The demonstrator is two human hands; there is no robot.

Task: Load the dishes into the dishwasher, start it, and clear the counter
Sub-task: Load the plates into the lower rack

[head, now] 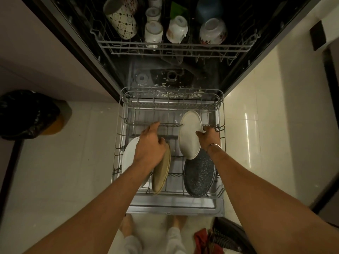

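The dishwasher's lower rack is pulled out over the open door. My right hand grips a white plate by its right edge, holding it tilted on edge over the rack's right side, just above a dark speckled plate standing in the rack. My left hand rests over the top of a tan plate that stands on edge, thumb curled on its rim and index finger pointing toward the tines. Another white plate stands at the left, partly hidden by my left arm.
The upper rack holds several mugs, cups and a floral bowl. A bin with a black bag stands on the floor at left. Food bits speckle the tub floor. My feet and a dark stand with red cloth are below.
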